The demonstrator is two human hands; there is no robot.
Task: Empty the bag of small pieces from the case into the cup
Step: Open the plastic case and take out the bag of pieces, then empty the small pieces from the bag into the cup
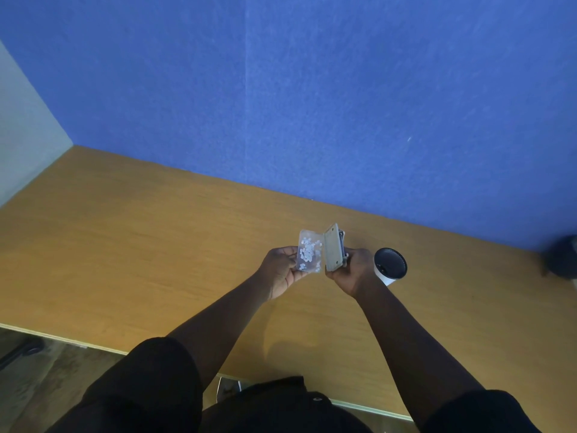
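Note:
My left hand (281, 270) holds a clear bag (309, 253) of several small white pieces by its lower left edge, above the table. Just to its right, my right hand (352, 270) grips a small grey-beige case (333, 247), tilted upright with its flat side toward the bag. The bag and the case touch or nearly touch. A white paper cup (390, 267) with a dark inside stands on the table right beside my right hand, its mouth open toward me.
The wooden table (156, 245) spreads wide to the left and front. A blue wall (312, 104) backs it. A dark object (562, 257) sits at the far right edge. The table's front edge runs below my arms.

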